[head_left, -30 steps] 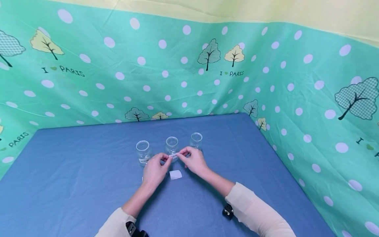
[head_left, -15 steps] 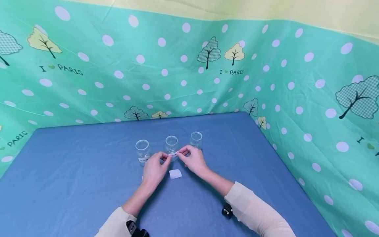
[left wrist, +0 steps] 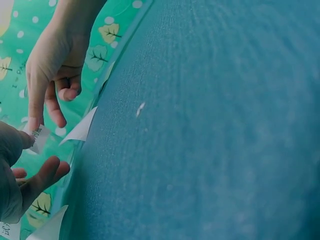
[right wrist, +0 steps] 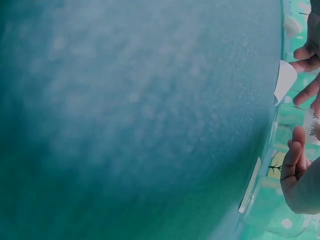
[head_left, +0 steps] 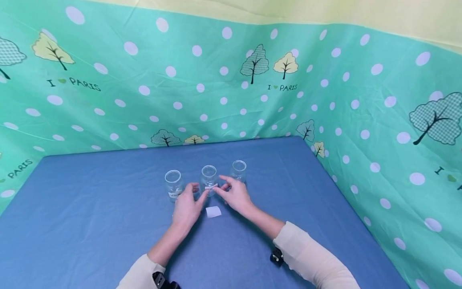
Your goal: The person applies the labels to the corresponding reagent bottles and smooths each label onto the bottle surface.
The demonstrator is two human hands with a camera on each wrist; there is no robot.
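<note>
A small white label (head_left: 211, 186) with dark writing lies across the front of the middle glass jar (head_left: 209, 172). My left hand (head_left: 188, 205) is at the jar's left, its thumb stretched to the label's left end and its other fingers spread apart from it. From the right side, my right hand (head_left: 235, 195) touches the label's other end with the thumb, index finger extended beside the glass. In the left wrist view, the label (left wrist: 39, 138) sits between the two hands. The right wrist view shows the label (right wrist: 311, 125) only partly, at its edge.
Left of the middle jar stands a glass jar (head_left: 173, 178) with a white label. Another glass jar (head_left: 239, 168) stands to the right, partly behind my right hand. A white paper square (head_left: 213, 212) lies on the blue tablecloth (head_left: 231, 249). Patterned green curtains (head_left: 202, 80) border the table.
Both hands pinched the label's ends at first. Now the fingers have spread away from the thumbs, and the label lies against the middle jar with the thumbs at it.
</note>
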